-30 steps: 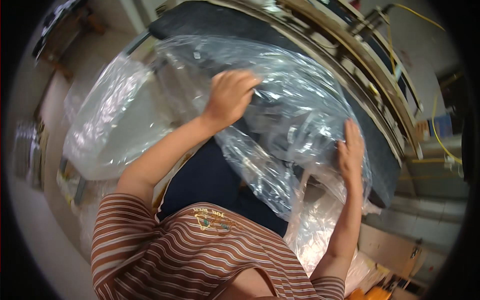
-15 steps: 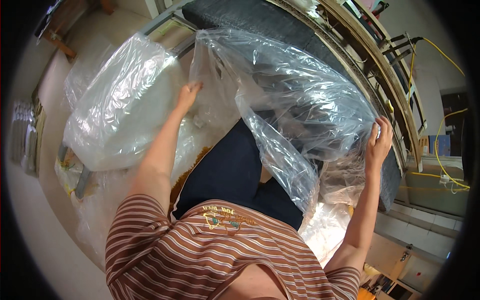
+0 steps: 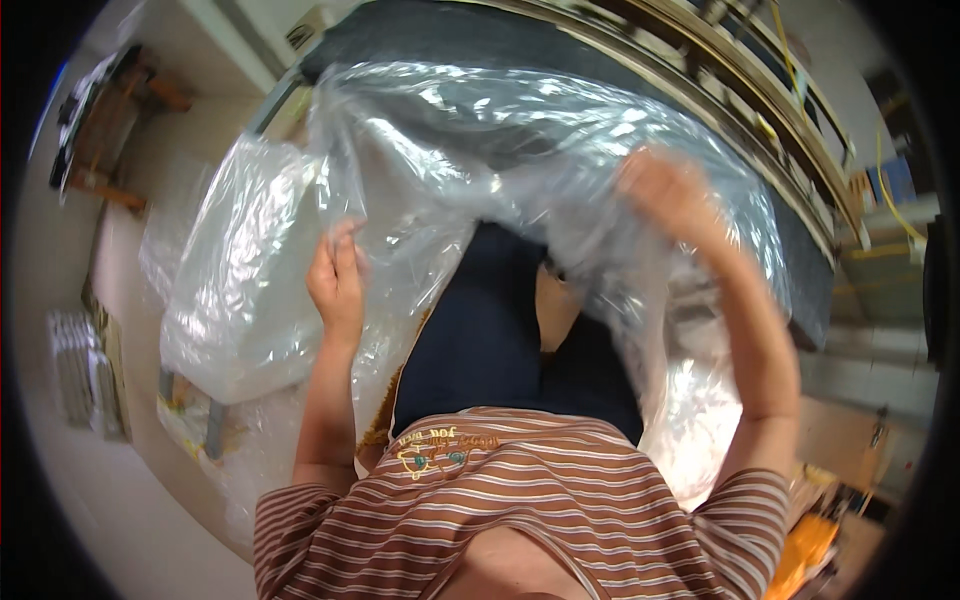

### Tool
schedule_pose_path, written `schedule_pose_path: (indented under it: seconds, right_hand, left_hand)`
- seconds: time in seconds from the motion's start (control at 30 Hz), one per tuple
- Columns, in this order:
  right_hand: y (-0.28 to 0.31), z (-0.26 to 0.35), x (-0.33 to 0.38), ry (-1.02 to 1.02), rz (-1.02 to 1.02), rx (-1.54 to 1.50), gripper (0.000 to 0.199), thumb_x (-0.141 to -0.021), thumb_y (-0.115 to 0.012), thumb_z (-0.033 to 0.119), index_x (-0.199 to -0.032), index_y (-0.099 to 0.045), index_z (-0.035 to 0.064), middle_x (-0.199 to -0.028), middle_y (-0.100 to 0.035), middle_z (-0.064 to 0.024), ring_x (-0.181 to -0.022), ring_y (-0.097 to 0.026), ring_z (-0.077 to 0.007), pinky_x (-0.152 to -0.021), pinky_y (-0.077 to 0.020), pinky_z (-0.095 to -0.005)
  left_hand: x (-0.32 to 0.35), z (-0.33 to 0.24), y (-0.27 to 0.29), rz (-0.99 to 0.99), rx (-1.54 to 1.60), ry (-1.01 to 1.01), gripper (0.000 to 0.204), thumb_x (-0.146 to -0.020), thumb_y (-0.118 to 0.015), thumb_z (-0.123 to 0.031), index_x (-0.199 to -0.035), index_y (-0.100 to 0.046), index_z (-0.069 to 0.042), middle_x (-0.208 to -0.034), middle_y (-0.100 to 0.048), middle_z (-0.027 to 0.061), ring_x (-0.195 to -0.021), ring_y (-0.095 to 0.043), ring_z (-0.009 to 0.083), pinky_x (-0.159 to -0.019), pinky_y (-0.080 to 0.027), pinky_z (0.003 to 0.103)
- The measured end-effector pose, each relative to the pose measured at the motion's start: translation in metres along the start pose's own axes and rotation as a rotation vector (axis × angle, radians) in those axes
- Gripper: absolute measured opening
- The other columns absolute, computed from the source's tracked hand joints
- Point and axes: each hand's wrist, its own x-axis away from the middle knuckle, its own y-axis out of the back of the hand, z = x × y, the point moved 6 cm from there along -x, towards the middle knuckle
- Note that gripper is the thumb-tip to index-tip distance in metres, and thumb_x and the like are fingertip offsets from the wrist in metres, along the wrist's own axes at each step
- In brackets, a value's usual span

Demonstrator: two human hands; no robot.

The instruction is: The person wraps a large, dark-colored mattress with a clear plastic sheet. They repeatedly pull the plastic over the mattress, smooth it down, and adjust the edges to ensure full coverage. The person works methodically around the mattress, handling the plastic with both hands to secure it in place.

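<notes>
A clear, crinkled plastic sheet (image 3: 440, 165) spreads over a dark grey work surface (image 3: 440, 40) and hangs down in front of my legs. My left hand (image 3: 337, 280) is at its left hanging edge, fingers closed together on the film. Over the right part of the sheet is my right hand (image 3: 668, 195), smeared by motion; its fingers cannot be made out. Loose folds of film fall below it toward my lap.
To the left, a pile of clear plastic bags or film (image 3: 235, 290) rests on a grey metal frame (image 3: 216, 430). Wooden rails (image 3: 770, 125) run along the far side. A yellow cable (image 3: 893, 215) hangs at right. Orange material (image 3: 805, 555) lies at lower right.
My right hand has moved left and up from the sheet's right edge, and the film bunches beneath it. My left hand has come slightly lower and left, now at the film's edge.
</notes>
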Motion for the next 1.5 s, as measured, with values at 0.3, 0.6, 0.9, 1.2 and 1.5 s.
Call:
schedule_pose_path:
  seconds: [0.3,0.6,0.9,1.2,1.5]
  right_hand:
    - [0.268,0.025,0.162,-0.048,-0.973,0.220,0.031,-0.092,-0.053,0.025,-0.111,-0.059,0.0017,-0.102,-0.063,-0.0072,-0.090,-0.058,-0.0141,-0.082,-0.0448,-0.0279]
    - [0.030,-0.004,0.115,-0.214,-0.178,-0.838,0.026,-0.092,-0.056,0.014,-0.116,-0.054,0.0058,-0.087,-0.058,-0.0012,-0.076,-0.053,-0.0084,-0.069,-0.0464,-0.0228]
    - [0.024,-0.002,0.148,-0.028,-0.325,-0.345,0.025,-0.086,-0.055,0.000,-0.111,-0.058,0.0037,-0.080,-0.059,-0.0065,-0.064,-0.054,-0.0118,-0.058,-0.0442,-0.0242]
    - [0.011,0.014,0.151,0.167,-0.358,-0.125,0.029,-0.076,-0.061,0.000,-0.105,-0.059,0.0020,-0.080,-0.061,-0.0121,-0.066,-0.060,-0.0263,-0.058,-0.0470,-0.0326]
    - [0.048,0.064,0.146,0.365,-0.330,0.173,0.037,-0.067,-0.082,0.027,-0.089,-0.063,0.0032,-0.082,-0.060,-0.0096,-0.074,-0.058,-0.0221,-0.064,-0.0462,-0.0314]
  left_hand:
    - [0.106,-0.143,-0.180,0.789,0.228,-0.878,0.039,-0.075,-0.071,-0.012,-0.113,-0.064,-0.007,-0.085,-0.066,0.0083,-0.067,-0.062,0.0240,-0.058,-0.048,0.033]
    - [0.173,-0.149,-0.261,1.121,-0.026,-0.899,0.040,-0.075,-0.073,-0.020,-0.111,-0.062,-0.006,-0.086,-0.064,0.0105,-0.072,-0.062,0.0252,-0.064,-0.048,0.035]
    - [0.086,-0.236,-0.246,0.562,-0.155,-0.955,0.033,-0.063,-0.082,-0.014,-0.093,-0.069,-0.008,-0.079,-0.054,0.0020,-0.067,-0.050,0.0153,-0.057,-0.041,0.028]
    - [0.102,-0.203,-0.232,0.510,-0.042,-1.225,0.036,-0.060,-0.077,-0.010,-0.094,-0.067,-0.016,-0.090,-0.056,-0.0026,-0.075,-0.053,0.0150,-0.061,-0.038,0.029]
    - [0.101,-0.212,-0.192,0.339,-0.141,-1.247,0.031,-0.066,-0.074,-0.010,-0.093,-0.064,-0.020,-0.086,-0.054,-0.0058,-0.083,-0.054,0.0127,-0.086,-0.041,0.033]
